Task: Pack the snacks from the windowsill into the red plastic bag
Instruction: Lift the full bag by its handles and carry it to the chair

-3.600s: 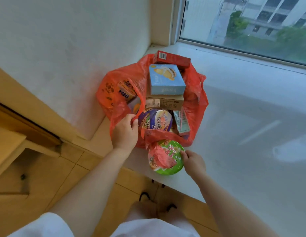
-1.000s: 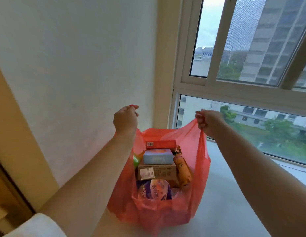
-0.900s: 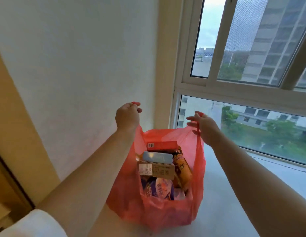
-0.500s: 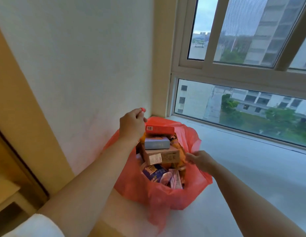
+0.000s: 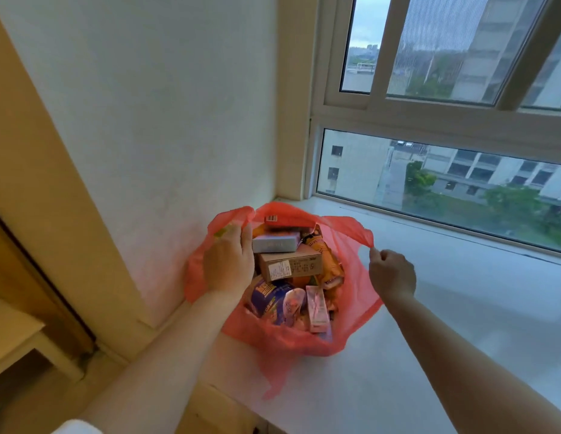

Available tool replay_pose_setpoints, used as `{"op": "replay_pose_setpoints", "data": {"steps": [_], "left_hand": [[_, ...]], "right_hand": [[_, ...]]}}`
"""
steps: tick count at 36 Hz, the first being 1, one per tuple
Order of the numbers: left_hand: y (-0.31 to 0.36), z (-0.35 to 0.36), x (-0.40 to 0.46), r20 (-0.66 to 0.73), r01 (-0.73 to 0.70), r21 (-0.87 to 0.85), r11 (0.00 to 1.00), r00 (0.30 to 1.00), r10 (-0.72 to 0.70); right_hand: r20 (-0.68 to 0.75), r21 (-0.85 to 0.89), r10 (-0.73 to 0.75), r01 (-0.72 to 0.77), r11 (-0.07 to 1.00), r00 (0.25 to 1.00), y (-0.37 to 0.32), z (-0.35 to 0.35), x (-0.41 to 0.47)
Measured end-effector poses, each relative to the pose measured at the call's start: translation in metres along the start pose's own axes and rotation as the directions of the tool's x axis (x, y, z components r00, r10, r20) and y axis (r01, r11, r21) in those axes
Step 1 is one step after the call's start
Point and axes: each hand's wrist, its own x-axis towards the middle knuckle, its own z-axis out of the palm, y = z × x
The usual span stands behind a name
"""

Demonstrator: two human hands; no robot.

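Observation:
The red plastic bag (image 5: 356,296) stands on the white windowsill (image 5: 460,308) against the left wall, its mouth wide. Inside it lie a red box (image 5: 279,219), a light-blue box (image 5: 274,244), a brown carton (image 5: 291,266), an orange packet (image 5: 326,255), a purple noodle cup (image 5: 273,300) and a pink packet (image 5: 316,308). My left hand (image 5: 229,264) grips the bag's left rim, fingers curled into the plastic. My right hand (image 5: 393,272) pinches the tip of the right handle, held low beside the bag.
A white wall (image 5: 163,120) runs close along the bag's left side. The window (image 5: 445,183) closes off the back of the sill. Wooden furniture (image 5: 19,333) stands lower left, below the sill's front edge.
The green noodle cup went into the bag. Both hands lifted the bag by its handles, then lowered it; it now rests slumped on the sill with the handles held low.

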Motion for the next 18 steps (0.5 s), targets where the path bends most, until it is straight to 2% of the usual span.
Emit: {"op": "replay_pose_setpoints", "data": {"steps": [4,7,13,16,18], "left_hand": [[0.003,-0.005,0.017,-0.018,-0.126,0.038,0.991,0.992,0.127],[0.005,-0.007,0.034,-0.028,-0.139,0.028,0.99,0.99,0.14],[0.014,-0.034,0.098,-0.05,-0.056,0.007,0.998,0.997,0.057],[0.023,-0.057,0.14,-0.082,0.042,-0.073,0.996,0.995,-0.048],[0.024,-0.066,0.165,-0.05,0.118,-0.127,0.985,0.991,-0.125]], "right_hand": [[-0.103,-0.036,-0.196,0.193,0.98,0.975,-0.028,-0.006,-0.006],[-0.135,0.04,-0.246,0.253,0.967,0.96,-0.056,-0.014,0.001],[-0.195,0.112,-0.281,0.306,0.946,0.94,-0.132,-0.04,0.049],[-0.248,0.096,-0.358,0.391,0.915,0.9,-0.175,-0.055,0.07],[-0.238,0.071,-0.427,0.454,0.888,0.872,-0.198,-0.057,0.077]]}}
